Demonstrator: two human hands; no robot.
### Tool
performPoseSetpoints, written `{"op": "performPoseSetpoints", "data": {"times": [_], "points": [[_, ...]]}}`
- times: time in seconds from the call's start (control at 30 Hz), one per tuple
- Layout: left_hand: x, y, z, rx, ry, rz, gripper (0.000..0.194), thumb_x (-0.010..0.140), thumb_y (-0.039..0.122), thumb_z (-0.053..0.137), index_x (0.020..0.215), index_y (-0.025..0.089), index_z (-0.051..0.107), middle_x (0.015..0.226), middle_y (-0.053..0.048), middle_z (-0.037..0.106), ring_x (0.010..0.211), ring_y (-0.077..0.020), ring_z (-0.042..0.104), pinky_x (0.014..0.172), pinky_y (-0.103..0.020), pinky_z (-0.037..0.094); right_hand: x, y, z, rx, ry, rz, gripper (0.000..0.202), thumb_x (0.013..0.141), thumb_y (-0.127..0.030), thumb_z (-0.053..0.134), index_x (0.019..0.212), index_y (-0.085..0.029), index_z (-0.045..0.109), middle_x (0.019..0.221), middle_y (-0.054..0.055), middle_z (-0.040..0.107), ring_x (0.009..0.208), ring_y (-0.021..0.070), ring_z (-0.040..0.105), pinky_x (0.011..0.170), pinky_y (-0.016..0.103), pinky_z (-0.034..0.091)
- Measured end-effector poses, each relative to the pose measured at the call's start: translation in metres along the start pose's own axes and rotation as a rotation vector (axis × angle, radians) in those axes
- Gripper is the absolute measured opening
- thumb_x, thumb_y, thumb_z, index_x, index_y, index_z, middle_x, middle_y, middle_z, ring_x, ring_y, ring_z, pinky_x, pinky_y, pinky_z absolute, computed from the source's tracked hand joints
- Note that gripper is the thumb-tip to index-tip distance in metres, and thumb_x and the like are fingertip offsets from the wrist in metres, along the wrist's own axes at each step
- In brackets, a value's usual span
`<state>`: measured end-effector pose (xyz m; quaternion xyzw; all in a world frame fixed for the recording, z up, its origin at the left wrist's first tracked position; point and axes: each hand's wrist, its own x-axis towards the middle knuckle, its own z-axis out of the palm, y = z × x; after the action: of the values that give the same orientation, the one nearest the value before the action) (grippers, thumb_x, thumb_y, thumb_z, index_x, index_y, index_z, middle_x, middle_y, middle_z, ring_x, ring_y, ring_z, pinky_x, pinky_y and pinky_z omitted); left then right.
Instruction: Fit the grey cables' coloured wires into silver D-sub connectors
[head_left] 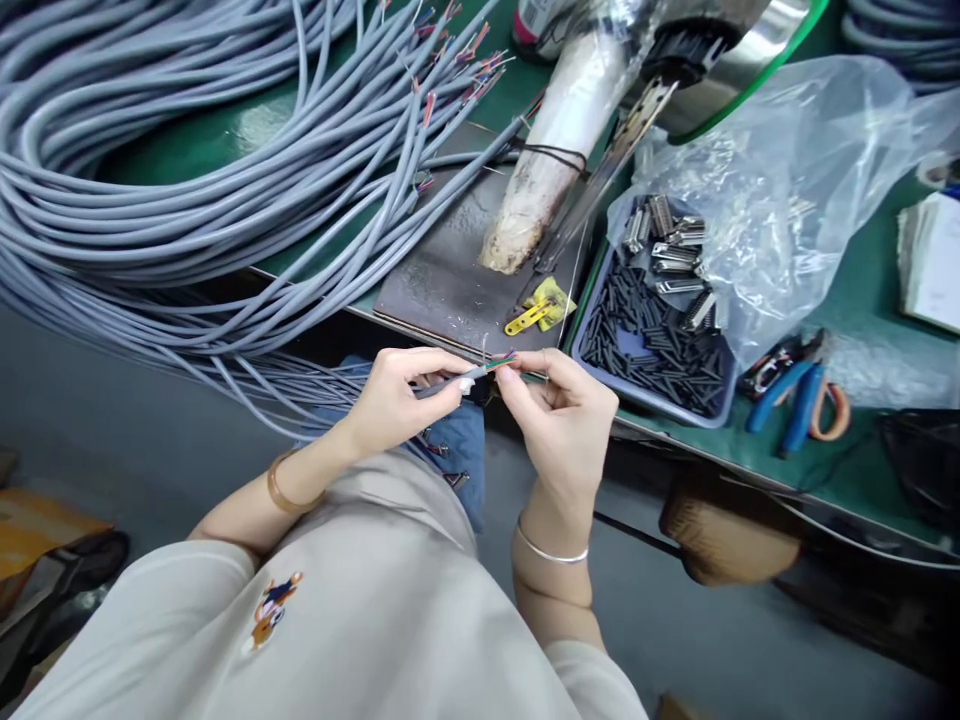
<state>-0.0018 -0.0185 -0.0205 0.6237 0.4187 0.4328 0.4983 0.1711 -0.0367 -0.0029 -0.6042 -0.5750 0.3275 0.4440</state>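
My left hand [411, 393] pinches a grey cable [474, 374] close to its stripped end, just in front of the bench edge. Thin coloured wires [501, 362], green and red among them, stick out of the cable's jacket. The fingertips of my right hand [559, 395] are closed on these wires. Beyond my hands lies a dark work board [435, 290] with a yellow strip [527, 318] on a yellow-green pad. To the left, a large bundle of grey cables [187, 220] fans out, many ends showing bare coloured wires.
A plastic bin [592, 350] holds short black tubes and metal connectors, beside a clear plastic bag [795, 190]. Blue-handled pliers [802, 405] lie to its right. A wrapped white cylinder [555, 130] and a metal-rimmed fixture [739, 70] overhang the board.
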Motion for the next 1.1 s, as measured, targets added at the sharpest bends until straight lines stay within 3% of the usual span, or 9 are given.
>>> {"op": "performPoseSetpoints", "data": {"times": [0.13,0.23,0.37,0.5,0.67,0.83,1.1], "points": [[0.003,-0.006,0.005,-0.362,-0.161,-0.289,0.019,0.083,0.027,0.073,0.092,0.01,0.074,0.076,-0.005,0.075,0.057,-0.0078,0.062,0.057,-0.019,0.052,0.0,-0.002,0.001,0.027,-0.013,0.04,0.012,0.087,-0.026,0.067,0.078,-0.017,0.069,0.074,-0.003,0.059,0.046,0.0012,0.025,0.044,0.024,0.014],[0.006,-0.009,0.007,-0.52,-0.192,-0.372,0.028,0.083,0.038,0.076,0.092,0.012,0.07,0.071,-0.003,0.073,0.048,-0.0055,0.056,0.047,-0.017,0.045,0.002,-0.001,0.001,0.043,-0.014,0.076,0.015,0.086,-0.028,0.067,0.076,-0.017,0.068,0.072,-0.003,0.057,0.046,0.0014,0.026,0.044,0.023,0.015],[0.01,-0.007,0.006,-0.553,-0.179,-0.346,0.029,0.081,0.038,0.08,0.085,0.011,0.07,0.065,-0.001,0.069,0.047,-0.0035,0.05,0.046,-0.016,0.041,0.005,0.002,-0.001,0.095,-0.048,0.12,0.013,0.083,-0.03,0.07,0.078,-0.018,0.07,0.072,-0.003,0.059,0.047,0.0022,0.029,0.043,0.021,0.019],[0.013,-0.005,0.004,-0.562,-0.154,-0.325,0.027,0.08,0.036,0.081,0.084,0.012,0.069,0.063,0.001,0.065,0.047,-0.0027,0.045,0.047,-0.017,0.04,0.005,0.001,-0.001,0.041,-0.023,0.059,0.012,0.084,-0.029,0.07,0.078,-0.017,0.071,0.072,-0.003,0.059,0.046,0.0017,0.028,0.043,0.022,0.017],[0.013,-0.007,0.005,-0.518,-0.124,-0.284,0.03,0.078,0.039,0.082,0.082,0.012,0.068,0.066,0.0,0.066,0.054,-0.0061,0.056,0.055,-0.019,0.048,0.001,0.0,0.0,-0.005,0.106,0.029,0.013,0.085,-0.031,0.071,0.081,-0.018,0.071,0.072,-0.003,0.061,0.044,0.0012,0.026,0.041,0.022,0.015],[0.013,-0.009,0.007,-0.462,-0.072,-0.234,0.025,0.076,0.032,0.084,0.083,0.011,0.072,0.074,-0.003,0.071,0.064,-0.0086,0.063,0.063,-0.019,0.053,0.001,-0.001,0.001,0.077,0.065,0.057,0.01,0.081,-0.026,0.075,0.079,-0.018,0.07,0.074,-0.004,0.063,0.044,0.0,0.027,0.04,0.02,0.015],[0.012,-0.008,0.009,-0.277,-0.018,-0.061,0.014,0.085,0.025,0.073,0.083,0.011,0.075,0.08,-0.006,0.077,0.068,-0.0104,0.066,0.065,-0.019,0.053,0.002,0.002,0.002,0.101,0.062,0.067,0.013,0.08,-0.027,0.076,0.077,-0.017,0.068,0.069,-0.006,0.059,0.043,-0.0005,0.027,0.04,0.019,0.015]]}}
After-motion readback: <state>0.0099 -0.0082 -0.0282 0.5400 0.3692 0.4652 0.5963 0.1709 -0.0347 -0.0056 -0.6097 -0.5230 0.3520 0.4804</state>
